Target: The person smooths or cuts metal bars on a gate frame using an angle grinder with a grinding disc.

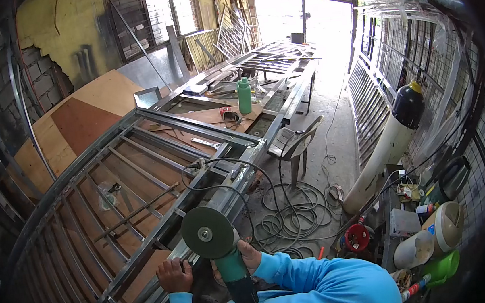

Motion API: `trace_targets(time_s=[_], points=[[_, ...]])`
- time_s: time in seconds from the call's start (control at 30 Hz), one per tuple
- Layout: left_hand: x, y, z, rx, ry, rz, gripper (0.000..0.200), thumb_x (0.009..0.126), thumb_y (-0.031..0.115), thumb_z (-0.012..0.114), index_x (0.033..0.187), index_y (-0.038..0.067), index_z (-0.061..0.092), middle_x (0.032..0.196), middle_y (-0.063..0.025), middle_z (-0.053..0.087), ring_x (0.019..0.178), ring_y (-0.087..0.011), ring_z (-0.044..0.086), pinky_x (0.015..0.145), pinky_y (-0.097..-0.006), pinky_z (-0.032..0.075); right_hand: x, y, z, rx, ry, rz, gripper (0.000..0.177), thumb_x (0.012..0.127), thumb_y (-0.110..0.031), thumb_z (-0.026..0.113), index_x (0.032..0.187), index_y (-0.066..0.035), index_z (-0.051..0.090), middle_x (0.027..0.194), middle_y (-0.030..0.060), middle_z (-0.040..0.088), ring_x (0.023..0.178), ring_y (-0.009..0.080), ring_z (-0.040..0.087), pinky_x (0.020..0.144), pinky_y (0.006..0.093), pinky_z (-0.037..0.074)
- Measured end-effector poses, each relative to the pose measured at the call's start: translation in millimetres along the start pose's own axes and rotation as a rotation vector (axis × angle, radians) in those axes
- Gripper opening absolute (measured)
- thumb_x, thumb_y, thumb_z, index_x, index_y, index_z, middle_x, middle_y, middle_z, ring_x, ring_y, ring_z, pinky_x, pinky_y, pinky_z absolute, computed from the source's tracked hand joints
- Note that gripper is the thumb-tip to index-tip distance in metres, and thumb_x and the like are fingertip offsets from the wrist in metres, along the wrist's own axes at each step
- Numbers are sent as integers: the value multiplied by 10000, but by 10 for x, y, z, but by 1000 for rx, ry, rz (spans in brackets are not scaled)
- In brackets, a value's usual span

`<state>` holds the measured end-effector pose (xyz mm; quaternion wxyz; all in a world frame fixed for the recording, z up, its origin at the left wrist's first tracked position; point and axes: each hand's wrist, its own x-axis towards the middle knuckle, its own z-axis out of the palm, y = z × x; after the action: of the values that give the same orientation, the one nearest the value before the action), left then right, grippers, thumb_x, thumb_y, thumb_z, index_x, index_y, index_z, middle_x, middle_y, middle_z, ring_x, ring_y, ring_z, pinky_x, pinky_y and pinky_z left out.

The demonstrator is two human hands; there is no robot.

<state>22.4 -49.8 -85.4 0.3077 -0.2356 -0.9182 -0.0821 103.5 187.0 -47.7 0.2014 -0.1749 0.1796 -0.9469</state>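
Observation:
An angle grinder with a green and black body and a round grey disc is held up in front of my chest. My right hand wraps around its body near the head, with fingertips showing on the far side. To the left of the tool, my left hand curls its fingers over the near edge of a long metal gate frame; the underside of this grip is hidden. The frame has many parallel bars and lies flat. A loose thin rod rests across its bars.
A green bottle, goggles and a wrench lie farther along the frame. To its right are a plastic chair, coiled cables on the floor and a tall gas cylinder. A cluttered bench stands at right.

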Motion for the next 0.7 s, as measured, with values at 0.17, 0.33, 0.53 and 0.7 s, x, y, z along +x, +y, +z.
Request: trace_targets(time_s=[0.17, 0.33, 0.53, 0.7], points=[[7, -5, 36, -12, 21, -5, 239, 772, 290, 742, 880, 120, 613, 886, -121, 562, 841, -339, 565, 733, -486, 450, 13, -260, 91, -102, 174, -34, 845, 799, -633, 704, 1294, 36, 555, 1141, 207, 671, 972, 373, 698, 851, 498, 583], [69, -29, 22, -71, 74, -22, 229, 775, 307, 753, 864, 151, 612, 876, -83, 569, 843, -308, 568, 735, -449, 447, -37, -1040, -174, -545, 253, 3, 1032, 766, -750, 642, 1432, 12, 436, 1289, 250, 584, 1081, 418, 643, 922, 575, 544], [22, -73, 31, -99, 7, -13, 251, 792, 299, 750, 927, 128, 625, 897, -71, 547, 872, -283, 560, 760, -438, 459, 19, -1486, 6, -949, 260, 68, 932, 820, -696, 669, 1357, 44, 486, 1128, 176, 666, 945, 263, 691, 797, 368, 585], [3, -106, 24, -121, -5, -6, 264, 801, 309, 750, 956, 119, 653, 891, -63, 552, 868, -267, 558, 761, -432, 457, 216, -1409, -84, -1091, 192, 271, 929, 848, -647, 684, 1426, 34, 428, 1281, 115, 599, 1134, 198, 585, 988, 338, 466]])
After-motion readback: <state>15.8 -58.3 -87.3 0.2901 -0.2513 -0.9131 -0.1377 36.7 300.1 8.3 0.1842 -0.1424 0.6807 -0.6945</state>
